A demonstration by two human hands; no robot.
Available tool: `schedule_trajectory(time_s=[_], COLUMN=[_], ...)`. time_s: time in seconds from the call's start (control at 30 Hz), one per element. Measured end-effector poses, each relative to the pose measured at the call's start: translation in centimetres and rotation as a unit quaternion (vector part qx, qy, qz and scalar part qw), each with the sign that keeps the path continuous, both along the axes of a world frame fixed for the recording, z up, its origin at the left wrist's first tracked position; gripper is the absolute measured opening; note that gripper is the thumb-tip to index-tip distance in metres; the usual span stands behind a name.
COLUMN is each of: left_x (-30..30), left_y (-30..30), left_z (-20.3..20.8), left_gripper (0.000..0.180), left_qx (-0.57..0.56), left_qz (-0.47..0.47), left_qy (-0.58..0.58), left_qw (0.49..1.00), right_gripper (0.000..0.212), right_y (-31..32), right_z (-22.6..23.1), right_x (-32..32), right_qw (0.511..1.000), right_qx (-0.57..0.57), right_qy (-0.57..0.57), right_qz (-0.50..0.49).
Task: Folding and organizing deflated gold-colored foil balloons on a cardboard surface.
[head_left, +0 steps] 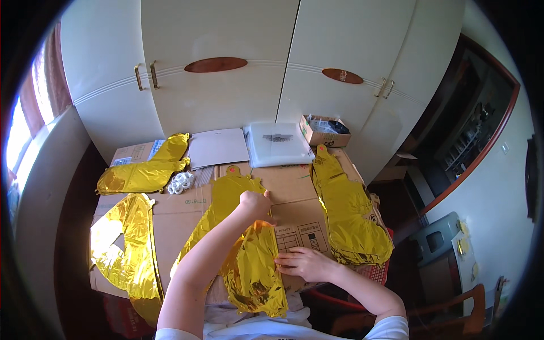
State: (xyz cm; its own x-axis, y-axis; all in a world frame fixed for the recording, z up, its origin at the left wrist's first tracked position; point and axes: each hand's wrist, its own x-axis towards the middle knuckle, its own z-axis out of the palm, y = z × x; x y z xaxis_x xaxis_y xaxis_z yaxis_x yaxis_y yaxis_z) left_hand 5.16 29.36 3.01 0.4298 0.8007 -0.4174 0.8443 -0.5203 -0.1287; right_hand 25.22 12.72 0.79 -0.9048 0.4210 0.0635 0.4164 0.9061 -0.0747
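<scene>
A flat, uninflated gold foil balloon (256, 279) lies in front of me, its upper part reaching up under my left arm. My left hand (255, 205) is closed at the balloon's upper right edge, fingers curled and partly hidden, seemingly gripping the foil. Lower down, my right hand (306, 264) rests with fingers stretched out, their tips touching the foil's right edge. More flat gold balloons surround it: a curved one (140, 243) at left, a bent one (144, 174) at far left, and a long one (350, 218) at right.
Cardboard (190, 211) covers the work surface. A bundle of white rings (181, 183), a grey sheet (219, 148), a stack of clear plastic bags (277, 146) and a small open box (325, 131) sit toward the back. Behind stands a white cabinet (221, 34); a teal plastic stool (435, 240) is at right.
</scene>
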Motion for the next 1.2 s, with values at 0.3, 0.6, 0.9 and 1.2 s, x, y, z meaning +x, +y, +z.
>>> schedule_trajectory(time_s=[0.3, 0.6, 0.9, 1.2], left_x=[0.3, -4.4, -16.0, -16.3], left_y=[1.5, -0.9, -12.0, -17.2], left_z=[0.2, -0.7, -2.8, -2.9], left_gripper=[0.122, 0.077, 0.077, 0.079], left_qx=[0.037, 0.201, 0.164, 0.193], left_qz=[0.053, 0.085, -0.013, -0.02], left_qy=[0.006, -0.252, -0.237, -0.235], left_qw=[0.998, 0.943, 0.958, 0.952], right_gripper=[0.039, 0.042, 0.041, 0.055], right_y=[-0.2, -0.7, 1.8, 7.6], right_z=[-0.1, -1.6, -2.5, -4.7], right_x=[0.1, 0.3, -0.9, -3.6], right_qw=[1.0, 0.992, 0.929, 0.953], right_qx=[0.008, -0.035, -0.091, -0.005], right_qy=[-0.006, 0.111, 0.293, 0.135], right_qz=[0.0, -0.05, -0.206, -0.27])
